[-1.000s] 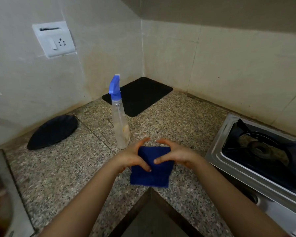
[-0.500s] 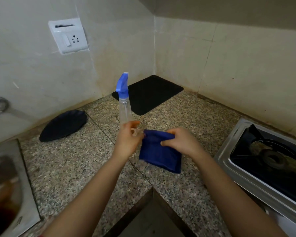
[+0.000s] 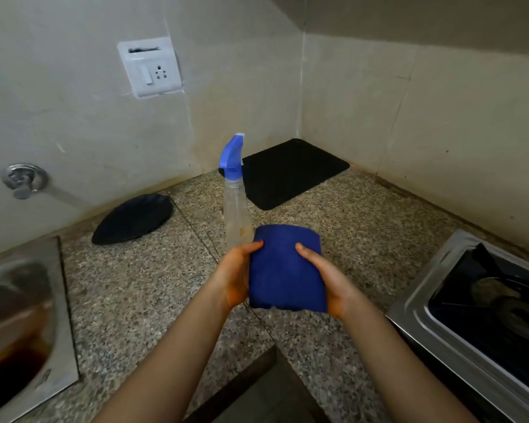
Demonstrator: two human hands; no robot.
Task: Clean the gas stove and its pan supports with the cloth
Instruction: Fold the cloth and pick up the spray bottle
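Speckled granite makes up the desk (image 3: 129, 300), which runs into a corner of pale tiled wall (image 3: 409, 132). Over its middle, the left hand (image 3: 234, 277) and the right hand (image 3: 329, 280) hold a folded blue cloth (image 3: 284, 270) between them, one at each side edge. Each thumb lies on top of the cloth, and the fingers are clamped on it from beneath, mostly hidden by the fabric. Just behind the cloth stands a clear spray bottle (image 3: 236, 206) with a blue trigger head, upright, its lower part covered in view by the cloth. A black mat (image 3: 290, 172) lies in the far corner, and a dark leaf-shaped dish (image 3: 133, 219) sits near the left wall. At the right edge is the gas stove (image 3: 416, 319), steel-rimmed with a black top, a pan support (image 3: 501, 285) over its burner; the cloth is apart from it. A steel sink (image 3: 58, 331) holding dark water is at the left, with a tap fitting (image 3: 23, 180) and a white socket (image 3: 150, 68) on the wall above.
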